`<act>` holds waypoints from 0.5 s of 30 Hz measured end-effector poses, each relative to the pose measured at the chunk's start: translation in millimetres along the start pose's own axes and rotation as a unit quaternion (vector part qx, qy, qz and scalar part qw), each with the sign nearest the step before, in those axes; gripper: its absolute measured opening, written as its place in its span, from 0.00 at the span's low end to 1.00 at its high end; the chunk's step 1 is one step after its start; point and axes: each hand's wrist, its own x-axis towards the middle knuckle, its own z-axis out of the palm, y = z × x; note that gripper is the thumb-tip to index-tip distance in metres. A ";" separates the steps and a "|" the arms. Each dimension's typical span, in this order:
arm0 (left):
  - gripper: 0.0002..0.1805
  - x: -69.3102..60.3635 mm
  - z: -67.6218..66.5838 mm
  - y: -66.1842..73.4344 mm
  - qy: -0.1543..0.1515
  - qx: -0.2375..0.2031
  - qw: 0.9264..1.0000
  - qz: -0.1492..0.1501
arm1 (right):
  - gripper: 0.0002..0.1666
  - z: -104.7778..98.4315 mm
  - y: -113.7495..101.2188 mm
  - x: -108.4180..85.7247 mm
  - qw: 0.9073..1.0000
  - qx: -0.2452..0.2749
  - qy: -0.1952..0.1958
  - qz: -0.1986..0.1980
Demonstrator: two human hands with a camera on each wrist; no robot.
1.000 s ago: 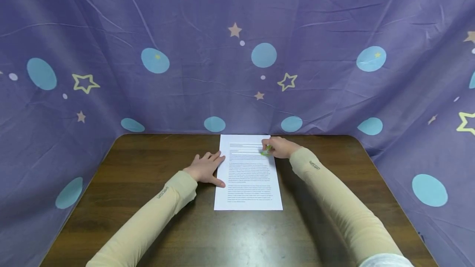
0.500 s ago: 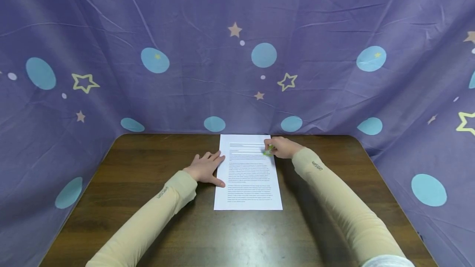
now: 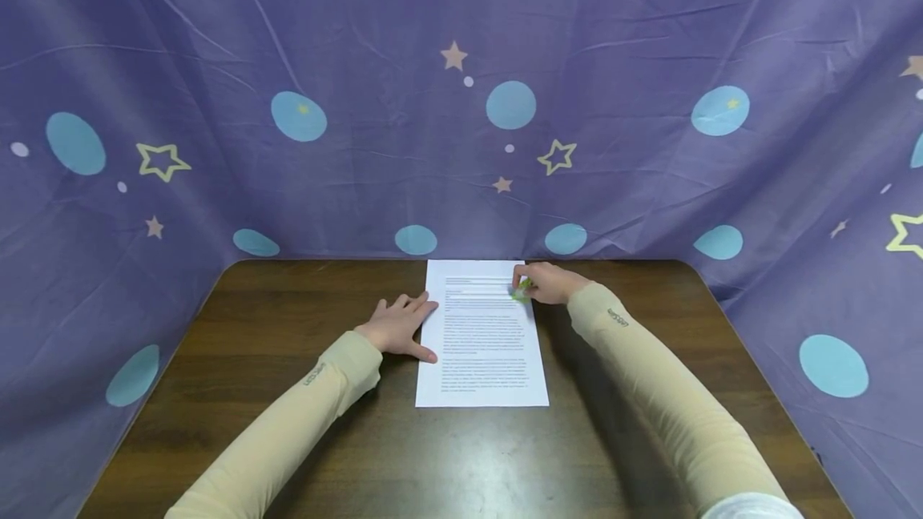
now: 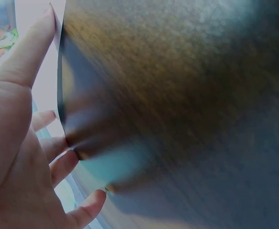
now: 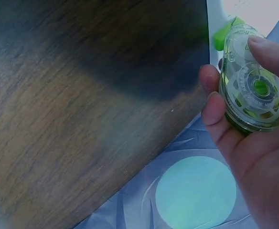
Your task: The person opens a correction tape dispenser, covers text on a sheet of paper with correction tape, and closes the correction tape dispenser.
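Observation:
A white sheet of printed paper (image 3: 483, 343) lies on the brown table, its far end by the curtain. My left hand (image 3: 404, 328) rests with spread fingers on the sheet's left edge; in the left wrist view its thumb (image 4: 34, 45) reaches over the paper. Near the upper right edge of the page, my right hand (image 3: 551, 283) grips a clear green correction tape (image 5: 254, 86) between thumb and fingers. The correction tape's green tip (image 5: 228, 33) is over the paper in the right wrist view; whether it touches cannot be told.
The dark wooden table (image 3: 288, 311) extends around the sheet on both sides and toward me. A purple curtain (image 3: 375, 142) with stars and blue ovals hangs along the table's far edge and sides.
My right hand has shifted slightly to the right with the correction tape over the first half second, then stays nearly still. The left hand and the paper keep their place.

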 end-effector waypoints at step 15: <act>0.60 -1.0 0.8 -1.4 -0.018 -0.003 1.000 0.002 | 0.11 3.5 -28.1 21.2 0.999 -0.011 -0.011 -0.034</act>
